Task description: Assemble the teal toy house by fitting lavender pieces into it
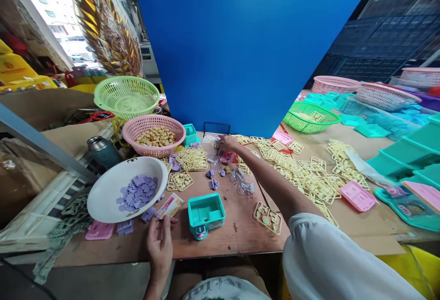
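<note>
My left hand (pixel 161 240) is closed, pinching a small printed card (pixel 171 206) between thumb and fingers at the table's front edge. Just right of it stands a teal plastic box (pixel 206 210), open at the top, with a small clasp-like part on its front. My right hand (pixel 228 143) stretches far across the table, its fingers drawn together at the edge of a printed sheet (pixel 210 138) beside a black wire stand (pixel 216 128). Whatever those fingers grip is too small to tell. Below that hand lie clear plastic pieces (pixel 246 188) and small purple parts (pixel 213 184).
A white bowl (pixel 103 199) of purple pieces and a pink basket (pixel 154 123) of tan pieces stand left. Cream plastic frames (pixel 305 176) spread over the right side. A large blue board (pixel 233 52) rises behind. Teal trays (pixel 405 158) are stacked far right.
</note>
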`<state>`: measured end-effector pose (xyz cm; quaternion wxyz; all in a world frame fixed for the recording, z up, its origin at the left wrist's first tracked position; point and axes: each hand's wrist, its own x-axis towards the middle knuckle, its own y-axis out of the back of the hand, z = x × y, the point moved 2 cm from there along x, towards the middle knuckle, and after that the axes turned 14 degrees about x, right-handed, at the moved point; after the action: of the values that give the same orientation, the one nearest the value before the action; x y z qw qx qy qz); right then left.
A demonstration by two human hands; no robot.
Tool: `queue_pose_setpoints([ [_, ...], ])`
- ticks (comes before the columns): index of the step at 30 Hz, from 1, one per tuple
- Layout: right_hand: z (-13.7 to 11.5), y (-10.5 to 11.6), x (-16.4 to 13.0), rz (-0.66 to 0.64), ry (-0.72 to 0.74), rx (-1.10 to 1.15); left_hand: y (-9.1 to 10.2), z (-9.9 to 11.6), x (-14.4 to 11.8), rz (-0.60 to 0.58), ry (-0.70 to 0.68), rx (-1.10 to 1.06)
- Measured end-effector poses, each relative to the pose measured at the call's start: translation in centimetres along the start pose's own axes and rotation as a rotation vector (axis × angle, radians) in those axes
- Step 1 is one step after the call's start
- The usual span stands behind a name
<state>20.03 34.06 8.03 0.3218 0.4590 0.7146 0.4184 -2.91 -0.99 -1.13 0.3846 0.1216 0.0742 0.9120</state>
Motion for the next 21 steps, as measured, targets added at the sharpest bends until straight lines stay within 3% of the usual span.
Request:
queue_pose_setpoints([
  [6, 1.9, 0.6, -0.2, -0.039, -0.055, -0.064, -0.1, -0.2, 0.1, -0.011, -0.003, -0.010],
  [11, 2.5, 1.2, -1.5, 0.053, -0.008, -0.041, -0.2, 0.0, 0.1, -0.032, 0.017, -0.015],
  [21, 2.3, 1.9, -8.6, 0.045, 0.252, 0.017, -0.4, -0.1, 0.2, -0.031, -0.006, -0.026],
])
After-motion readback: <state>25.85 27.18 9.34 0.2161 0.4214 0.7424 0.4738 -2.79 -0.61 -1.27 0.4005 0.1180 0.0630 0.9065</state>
